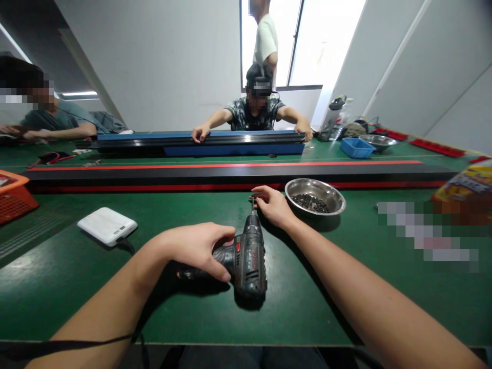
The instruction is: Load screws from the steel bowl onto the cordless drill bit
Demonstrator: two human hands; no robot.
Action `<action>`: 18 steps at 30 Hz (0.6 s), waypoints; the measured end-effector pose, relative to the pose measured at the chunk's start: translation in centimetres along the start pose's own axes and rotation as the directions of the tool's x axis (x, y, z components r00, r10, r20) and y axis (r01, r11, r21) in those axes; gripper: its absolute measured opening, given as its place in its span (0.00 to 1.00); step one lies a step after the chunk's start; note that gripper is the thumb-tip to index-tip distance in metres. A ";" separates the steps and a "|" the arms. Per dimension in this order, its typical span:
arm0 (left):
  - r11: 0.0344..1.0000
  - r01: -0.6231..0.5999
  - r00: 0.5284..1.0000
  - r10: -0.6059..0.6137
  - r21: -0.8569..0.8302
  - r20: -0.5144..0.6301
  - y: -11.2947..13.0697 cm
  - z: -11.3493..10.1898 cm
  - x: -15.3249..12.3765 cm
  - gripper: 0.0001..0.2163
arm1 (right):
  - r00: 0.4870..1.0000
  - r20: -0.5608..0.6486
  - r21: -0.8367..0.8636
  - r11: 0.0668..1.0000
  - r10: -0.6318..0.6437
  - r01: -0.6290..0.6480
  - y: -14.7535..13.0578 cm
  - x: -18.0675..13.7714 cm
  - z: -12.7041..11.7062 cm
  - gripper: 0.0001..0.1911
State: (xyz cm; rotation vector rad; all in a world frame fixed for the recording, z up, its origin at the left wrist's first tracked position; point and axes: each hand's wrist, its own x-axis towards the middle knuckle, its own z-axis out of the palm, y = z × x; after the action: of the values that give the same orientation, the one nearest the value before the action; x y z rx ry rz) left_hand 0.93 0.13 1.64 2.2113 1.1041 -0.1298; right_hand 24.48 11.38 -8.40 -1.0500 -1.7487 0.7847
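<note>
A dark cordless drill [248, 259] lies on its side on the green table [315, 302], its bit pointing away from me. My left hand [200, 248] is wrapped round the drill's handle. My right hand [271, 204] pinches something small at the tip of the bit, probably a screw. Just right of that hand stands a steel bowl [315, 196] with several small dark screws in it. A long black rail with red edges [230, 174] runs across the table right behind the bit.
A white power bank [106, 225] lies at the left, an orange basket [13, 197] at the far left edge. Across the table a person holds a blue and black rail [230, 139]. Another person sits far left, one stands behind. A blue tray [356, 147] and second bowl [378, 141] are back right.
</note>
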 end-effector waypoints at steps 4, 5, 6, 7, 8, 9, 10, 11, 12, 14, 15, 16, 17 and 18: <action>1.000 0.008 1.000 -0.008 0.004 0.003 0.0 0.0 0.1 0.25 | 1.000 0.012 0.018 1.000 -0.001 0.001 0.0 0.0 0.0 0.19; 1.000 0.009 1.000 -0.009 0.006 0.003 0.0 0.0 0.1 0.25 | 1.000 0.010 0.023 1.000 0.003 -0.003 0.0 0.0 -0.1 0.19; 1.000 0.011 1.000 -0.011 0.007 0.002 0.1 0.1 0.1 0.25 | 1.000 0.008 0.027 1.000 0.005 -0.005 0.1 0.0 -0.1 0.19; 1.000 0.013 1.000 -0.013 0.008 0.002 0.1 0.1 0.2 0.25 | 1.000 0.006 0.029 1.000 0.005 -0.005 0.1 0.0 -0.1 0.19; 1.000 0.014 1.000 -0.014 0.010 0.001 0.1 0.1 0.2 0.26 | 1.000 0.005 0.030 1.000 0.003 -0.003 0.1 0.0 -0.1 0.18; 1.000 0.016 1.000 -0.016 0.011 0.000 0.1 0.1 0.2 0.26 | 1.000 0.005 0.029 1.000 0.001 -0.001 0.2 0.0 -0.1 0.18; 1.000 0.018 1.000 -0.018 0.011 0.002 0.2 0.1 0.2 0.26 | 1.000 0.007 0.028 1.000 -0.002 0.001 0.2 0.0 -0.1 0.18; 1.000 0.020 1.000 -0.020 0.010 0.004 0.2 0.1 0.2 0.26 | 1.000 0.008 0.027 1.000 -0.004 0.004 0.2 0.0 -0.2 0.18; 1.000 0.020 1.000 -0.020 0.009 0.006 0.2 0.1 0.2 0.26 | 1.000 0.009 0.025 1.000 -0.005 0.005 0.2 0.0 -0.2 0.18; 1.000 0.021 1.000 -0.021 0.006 0.006 0.3 0.1 0.1 0.26 | 1.000 0.005 0.013 1.000 -0.004 0.004 0.2 0.0 -0.2 0.18; 1.000 0.022 1.000 -0.022 0.006 0.007 0.3 0.1 0.1 0.26 | 1.000 0.002 0.006 1.000 -0.001 0.001 0.2 0.0 -0.3 0.18; 1.000 0.024 1.000 -0.024 0.007 0.007 0.3 0.0 0.1 0.25 | 1.000 0.000 0.001 1.000 0.005 -0.005 0.2 0.0 -0.3 0.18; 1.000 0.026 1.000 -0.026 0.010 0.006 0.3 0.0 0.2 0.25 | 1.000 -0.001 -0.001 1.000 0.013 -0.013 0.2 0.0 -0.3 0.18; 1.000 0.027 1.000 -0.027 0.011 0.006 0.3 0.0 0.2 0.25 | 1.000 0.001 0.003 1.000 0.021 -0.021 0.3 0.0 -0.3 0.18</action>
State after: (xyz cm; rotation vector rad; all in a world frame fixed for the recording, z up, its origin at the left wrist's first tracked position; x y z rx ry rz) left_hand 1.30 0.09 1.72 2.2052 1.1329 -0.1547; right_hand 24.87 11.48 -8.50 -1.0677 -1.7387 0.8010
